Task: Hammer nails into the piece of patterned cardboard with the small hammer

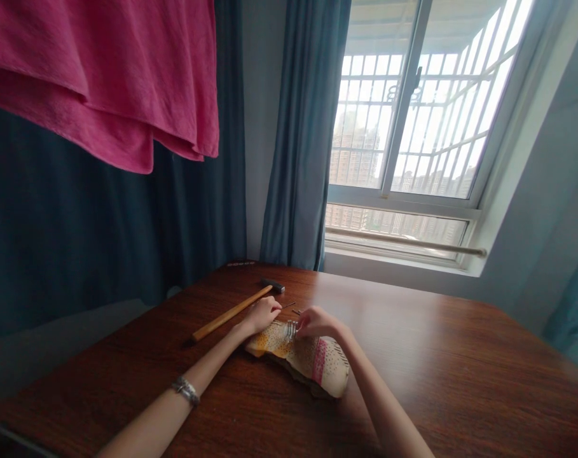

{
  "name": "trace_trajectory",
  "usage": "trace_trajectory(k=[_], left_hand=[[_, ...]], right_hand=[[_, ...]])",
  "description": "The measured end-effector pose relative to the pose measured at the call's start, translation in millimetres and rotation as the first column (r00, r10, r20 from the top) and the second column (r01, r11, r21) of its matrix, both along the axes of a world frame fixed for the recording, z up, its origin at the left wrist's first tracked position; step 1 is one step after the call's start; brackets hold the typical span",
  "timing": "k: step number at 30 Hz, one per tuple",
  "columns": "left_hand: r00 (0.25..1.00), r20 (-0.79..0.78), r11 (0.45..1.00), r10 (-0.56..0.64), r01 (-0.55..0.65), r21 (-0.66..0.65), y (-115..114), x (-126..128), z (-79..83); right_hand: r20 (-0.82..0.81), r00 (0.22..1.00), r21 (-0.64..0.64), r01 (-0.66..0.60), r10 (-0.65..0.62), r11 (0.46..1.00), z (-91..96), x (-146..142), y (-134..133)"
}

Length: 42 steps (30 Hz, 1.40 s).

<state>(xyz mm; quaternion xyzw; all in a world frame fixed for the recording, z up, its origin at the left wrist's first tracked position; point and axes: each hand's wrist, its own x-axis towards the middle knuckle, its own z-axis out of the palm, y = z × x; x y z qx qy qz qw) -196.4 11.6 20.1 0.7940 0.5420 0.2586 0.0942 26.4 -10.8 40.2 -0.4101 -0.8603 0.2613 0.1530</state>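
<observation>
A light wooden board (312,362) dotted with small holes and a pink stripe lies on the brown table (436,356). Several nails stand upright in it near its far end (291,329). My left hand (262,313) rests at the board's far left corner, fingers curled; what it pinches is too small to make out. My right hand (317,321) is closed right beside the standing nails, fingertips touching them. A hammer (236,312) with a wooden handle and dark head lies just left of my left hand. Loose nails (292,307) lie beyond the hands.
A pink cloth (102,70) hangs at the upper left. Blue curtains (298,140) and a barred window (412,121) stand behind the table. A bracelet (186,389) is on my left wrist. The table's far edge runs close behind the hammer.
</observation>
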Motion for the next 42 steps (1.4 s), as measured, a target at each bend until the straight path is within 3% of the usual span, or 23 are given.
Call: trace_trajectory(k=[3, 9, 13, 15, 17, 20, 30, 35, 38, 42], left_hand=[[0.999, -0.042, 0.999, 0.021, -0.022, -0.027, -0.4, -0.2, -3.7], [0.999, 0.021, 0.996, 0.043, -0.041, -0.076, 1.3, 2.2, -4.1], [0.994, 0.086, 0.992, -0.068, 0.077, -0.104, -5.4, 2.3, 8.4], [0.978, 0.144, 0.949, -0.150, 0.184, -0.257, -11.0, 1.2, 15.9], [0.955, 0.207, 0.859, -0.211, 0.282, -0.428, -16.4, 0.2, 21.2], [0.925, 0.255, 0.766, -0.283, 0.378, -0.519, -21.2, 0.7, 23.2], [0.915, 0.190, 0.793, -0.355, 0.403, -0.457, -20.3, 7.4, 21.0], [0.918, 0.182, 0.810, -0.353, 0.397, -0.431, -23.8, 8.7, 24.3], [0.922, 0.184, 0.811, -0.341, 0.387, -0.439, -24.4, 9.6, 23.9], [0.922, 0.213, 0.798, -0.325, 0.388, -0.462, -24.1, 8.8, 23.7]], right_hand=[[-0.027, 0.998, -0.042, -0.061, 0.060, 0.997, 2.2, -2.4, -5.1], [-0.082, 0.994, -0.032, -0.078, 0.075, 0.996, -3.1, -0.7, -5.9], [-0.129, 0.990, -0.012, -0.057, 0.055, 0.998, -11.1, -1.8, -2.0], [-0.143, 0.989, 0.002, -0.032, 0.032, 0.999, -14.2, -2.8, -0.6], [-0.163, 0.987, 0.009, -0.009, 0.010, 1.000, -15.4, -3.4, -0.5], [-0.202, 0.979, -0.008, -0.002, 0.000, 1.000, -13.8, -3.4, -2.6], [-0.409, 0.902, -0.126, 0.091, -0.135, 0.988, -15.3, -8.3, -0.6], [-0.411, 0.903, -0.237, 0.029, -0.127, 0.971, -14.8, -0.4, -1.4], [-0.250, 0.944, -0.092, 0.198, -0.215, 0.976, -15.7, 5.1, -0.8], [-0.144, 0.920, 0.093, 0.380, -0.365, 0.920, -23.2, 4.1, 0.4]])
